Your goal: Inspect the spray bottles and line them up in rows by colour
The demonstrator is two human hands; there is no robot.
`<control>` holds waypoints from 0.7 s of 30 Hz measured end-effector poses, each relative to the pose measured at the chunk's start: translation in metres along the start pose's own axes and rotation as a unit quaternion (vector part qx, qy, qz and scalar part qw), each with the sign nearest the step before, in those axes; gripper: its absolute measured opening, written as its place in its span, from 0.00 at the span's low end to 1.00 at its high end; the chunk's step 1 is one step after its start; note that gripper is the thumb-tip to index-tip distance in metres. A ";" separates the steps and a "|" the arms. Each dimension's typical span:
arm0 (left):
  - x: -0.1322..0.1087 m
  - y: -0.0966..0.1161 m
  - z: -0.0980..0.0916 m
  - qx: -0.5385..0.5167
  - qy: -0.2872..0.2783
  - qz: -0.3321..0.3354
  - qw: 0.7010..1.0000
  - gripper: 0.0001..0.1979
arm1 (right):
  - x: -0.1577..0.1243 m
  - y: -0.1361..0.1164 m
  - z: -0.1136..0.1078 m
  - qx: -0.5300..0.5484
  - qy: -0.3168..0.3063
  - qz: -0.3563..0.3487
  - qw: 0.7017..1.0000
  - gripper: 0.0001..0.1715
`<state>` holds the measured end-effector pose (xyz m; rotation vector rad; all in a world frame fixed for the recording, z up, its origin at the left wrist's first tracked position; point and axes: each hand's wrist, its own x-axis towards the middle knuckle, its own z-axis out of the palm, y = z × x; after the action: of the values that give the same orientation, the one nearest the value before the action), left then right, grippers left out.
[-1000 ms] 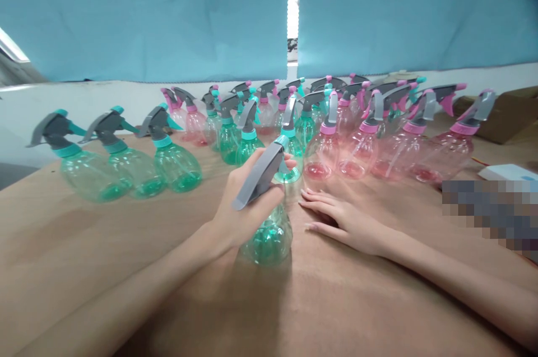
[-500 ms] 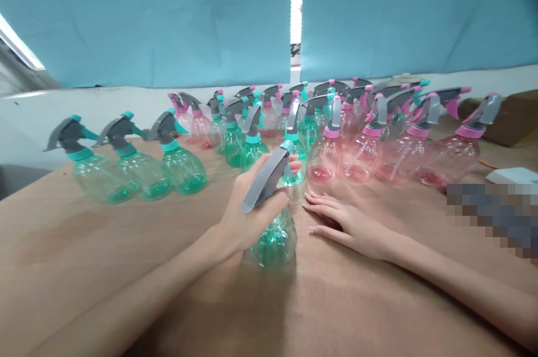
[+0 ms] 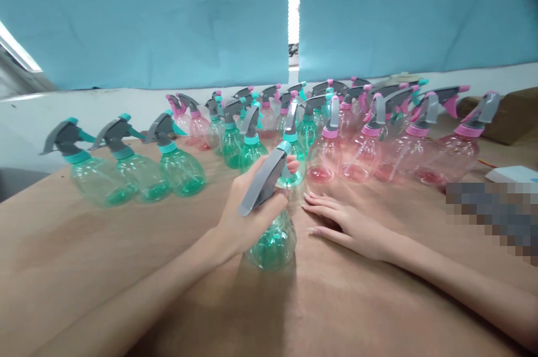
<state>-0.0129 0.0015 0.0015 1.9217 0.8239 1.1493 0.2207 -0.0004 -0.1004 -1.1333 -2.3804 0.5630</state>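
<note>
A clear green spray bottle (image 3: pixel 273 247) with a grey and turquoise trigger head stands upright in the middle of the table. My left hand (image 3: pixel 247 205) is wrapped round its neck, just under the head, and the palm and fingers hide the collar and part of the trigger. To the right of the bottle, my right hand (image 3: pixel 344 225) lies palm down on the tabletop, fingers apart and holding nothing. Beyond its fingertips stands a pink spray bottle (image 3: pixel 323 163).
Three green spray bottles (image 3: pixel 182 175) stand in a slanting row at the left. Several more green and pink ones crowd the back, with a pink bottle (image 3: pixel 449 155) at the right end. A cardboard box (image 3: pixel 516 116) and a white object (image 3: pixel 510 174) lie at the far right of the wooden table (image 3: pixel 357 306).
Both hands keep their places, the left one still round the green spray bottle. Only a slight shift of the whole view shows.
</note>
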 end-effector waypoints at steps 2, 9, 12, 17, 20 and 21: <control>0.001 0.000 0.000 -0.010 0.003 0.007 1.000 0.22 | 0.000 0.001 0.000 -0.002 -0.001 0.000 1.000 0.32; 0.001 0.001 0.001 0.004 0.009 0.013 1.000 0.21 | 0.000 -0.001 -0.001 -0.006 -0.004 0.004 1.000 0.32; 0.000 0.002 0.002 0.006 0.010 0.009 1.000 0.21 | 0.001 -0.002 -0.001 -0.016 -0.012 0.008 1.000 0.33; 0.001 0.004 0.001 0.027 0.012 0.007 1.000 0.19 | 0.000 -0.001 -0.001 -0.027 -0.016 0.008 0.999 0.34; 0.001 0.007 0.000 0.051 0.010 0.007 0.999 0.15 | 0.000 0.000 0.000 -0.022 -0.010 0.007 1.000 0.33; 0.001 0.007 0.000 0.056 0.007 0.007 0.998 0.14 | 0.000 0.000 0.000 -0.021 -0.009 0.006 1.000 0.33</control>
<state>-0.0116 -0.0014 0.0082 2.0166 0.9001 1.1474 0.2211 -0.0006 -0.1004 -1.1663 -2.4112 0.5322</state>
